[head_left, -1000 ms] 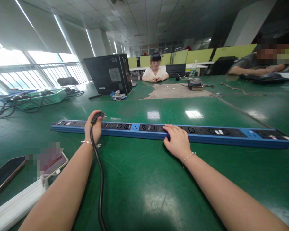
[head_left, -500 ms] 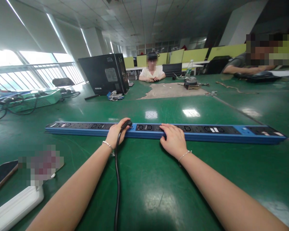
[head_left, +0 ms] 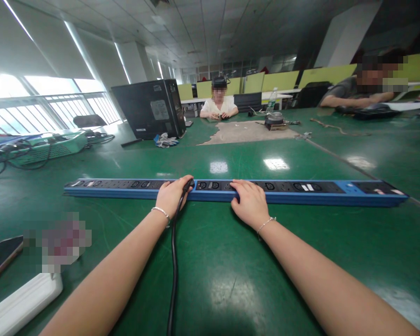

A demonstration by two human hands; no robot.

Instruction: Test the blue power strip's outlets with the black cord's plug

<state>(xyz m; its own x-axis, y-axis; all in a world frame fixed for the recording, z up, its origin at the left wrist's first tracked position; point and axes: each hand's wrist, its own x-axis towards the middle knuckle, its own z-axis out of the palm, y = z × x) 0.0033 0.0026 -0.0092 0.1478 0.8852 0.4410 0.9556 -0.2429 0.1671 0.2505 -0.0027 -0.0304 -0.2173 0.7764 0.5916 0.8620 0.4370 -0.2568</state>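
Across the green table lies a long blue power strip [head_left: 217, 196] with a row of black sockets along its top. My left hand [head_left: 172, 196] is closed round a black power plug [head_left: 189, 185] just above the strip's middle; whether its pins sit in a socket is hidden. From the plug a thick black cable [head_left: 174, 261] runs down toward me. To the right, my right hand [head_left: 250, 201] grips the strip, fingers over the top and thumb at the near side.
A black computer case [head_left: 150, 109] stands at the back left beside gloves [head_left: 165, 140]. Cables fill a green basket [head_left: 52, 149] at left. A white object [head_left: 24, 301] and a dark flat device [head_left: 2, 259] lie near left. Two people sit across the table.
My left hand and the plug have shifted slightly right along the strip, toward the blue section. The right hand keeps its hold, and the view has moved a little.
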